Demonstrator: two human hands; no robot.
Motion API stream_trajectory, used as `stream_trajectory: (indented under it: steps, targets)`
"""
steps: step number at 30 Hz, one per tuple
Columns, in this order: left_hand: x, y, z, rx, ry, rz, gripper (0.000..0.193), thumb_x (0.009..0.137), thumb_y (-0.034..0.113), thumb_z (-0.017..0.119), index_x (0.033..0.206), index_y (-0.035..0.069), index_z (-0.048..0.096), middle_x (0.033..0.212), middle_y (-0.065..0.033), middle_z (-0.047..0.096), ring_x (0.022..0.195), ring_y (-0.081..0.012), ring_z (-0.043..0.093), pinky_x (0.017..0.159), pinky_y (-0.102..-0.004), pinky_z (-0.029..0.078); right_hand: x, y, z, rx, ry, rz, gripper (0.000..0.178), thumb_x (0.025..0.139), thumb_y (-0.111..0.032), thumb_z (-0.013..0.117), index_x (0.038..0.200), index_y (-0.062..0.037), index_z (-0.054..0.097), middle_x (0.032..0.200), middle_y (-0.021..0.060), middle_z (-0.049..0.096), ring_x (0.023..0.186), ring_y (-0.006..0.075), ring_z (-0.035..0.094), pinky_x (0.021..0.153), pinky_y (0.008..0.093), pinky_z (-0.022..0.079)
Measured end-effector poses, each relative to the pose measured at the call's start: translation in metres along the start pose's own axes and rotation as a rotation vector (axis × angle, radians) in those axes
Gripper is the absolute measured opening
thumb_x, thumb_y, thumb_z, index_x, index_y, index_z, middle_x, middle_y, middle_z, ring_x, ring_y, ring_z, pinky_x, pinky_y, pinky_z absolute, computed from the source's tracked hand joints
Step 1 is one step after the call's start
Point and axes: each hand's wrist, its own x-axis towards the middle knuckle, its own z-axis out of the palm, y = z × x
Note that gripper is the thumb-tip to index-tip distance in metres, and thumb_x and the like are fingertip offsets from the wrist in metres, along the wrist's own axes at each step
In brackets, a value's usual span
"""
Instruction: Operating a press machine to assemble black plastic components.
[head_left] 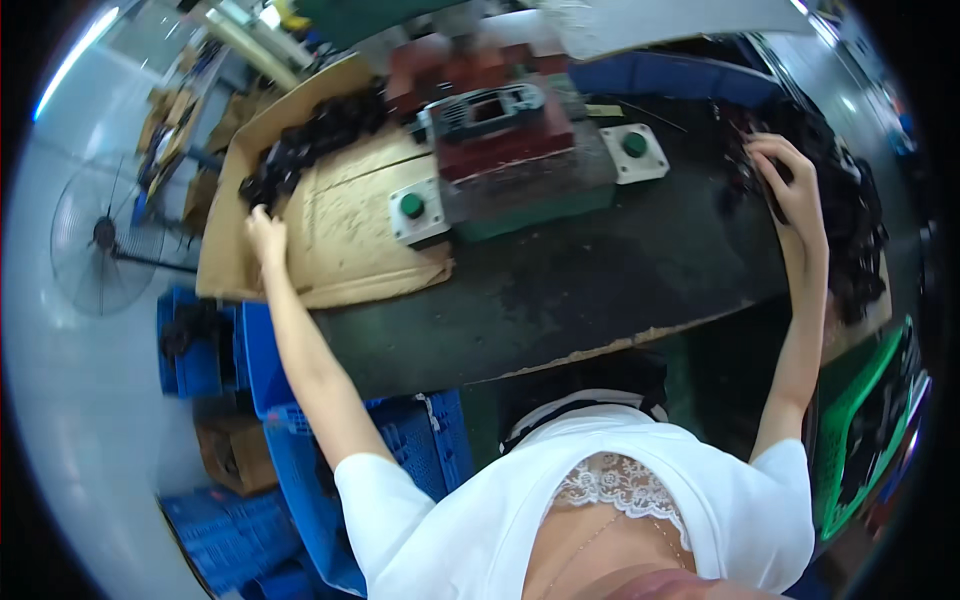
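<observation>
My left hand (266, 238) reaches to the far left, its fingers closed at a small black part (256, 191) at the end of a row of similar glossy black parts (325, 135). They lie in a cut-open cardboard box (350, 225). Out to the right, my right hand (788, 180) has thumb and fingers pinched together beside a heap of dark parts (850, 230); what sits in the pinch is too small to name. Between my hands stands a press-like machine with a dark red block (510, 140) and a black slotted piece (488, 110) on top.
Two white boxes with green push buttons, left (413, 207) and right (634, 150), flank the machine on the dark worktable (560, 300). Blue crates (300, 470) stand below left, near a fan (105, 235). A green crate (850, 440) is low at right.
</observation>
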Motion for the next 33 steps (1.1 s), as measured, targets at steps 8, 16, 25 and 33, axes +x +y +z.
stream_trajectory:
  steps: [8, 16, 25, 33]
  targets:
    - [0.033, 0.014, -0.035, 0.155, -0.539, -0.053, 0.033, 0.063, 0.022, 0.075, 0.082, -0.003, 0.065, 0.082, -0.0190, 0.066, 0.078, -0.0300, 0.065, 0.072, -0.0390, 0.051, -0.001, 0.026, -0.003, -0.113, 0.040, 0.060, 0.015, 0.080, -0.007, 0.064, 0.090, 0.0034, 0.063, 0.089, 0.0105, 0.064, 0.081, 0.0193, 0.061, 0.076, 0.0297, 0.048]
    - [0.039, 0.058, -0.053, -0.159, -0.588, 0.074, 0.046, 0.066, 0.023, 0.077, 0.100, -0.004, 0.061, 0.084, -0.0140, 0.066, 0.076, -0.0182, 0.063, 0.067, -0.0300, 0.049, 0.006, 0.046, 0.018, -0.366, -0.068, 0.145, 0.014, 0.077, -0.012, 0.065, 0.088, -0.0046, 0.067, 0.078, 0.0133, 0.064, 0.072, 0.0292, 0.062, 0.065, 0.0354, 0.049]
    - [0.007, 0.185, -0.086, -1.649, -0.528, -0.199, 0.039, 0.094, 0.029, 0.053, 0.124, 0.004, 0.052, 0.101, -0.0062, 0.059, 0.092, -0.0146, 0.055, 0.081, -0.0264, 0.044, 0.021, 0.047, 0.042, -0.576, -0.108, 0.296, 0.018, 0.071, -0.018, 0.072, 0.077, -0.0029, 0.064, 0.077, 0.0128, 0.063, 0.075, 0.0310, 0.062, 0.066, 0.0393, 0.050]
    - [-0.030, 0.230, -0.090, -2.119, -0.801, -0.363, 0.026, 0.089, 0.015, 0.059, 0.106, -0.004, 0.056, 0.100, -0.0152, 0.063, 0.090, -0.0245, 0.061, 0.084, -0.0314, 0.050, 0.020, 0.081, 0.054, -0.703, -0.186, 0.211, 0.020, 0.063, -0.008, 0.073, 0.077, -0.0017, 0.059, 0.086, 0.0147, 0.059, 0.086, 0.0338, 0.059, 0.072, 0.0415, 0.048]
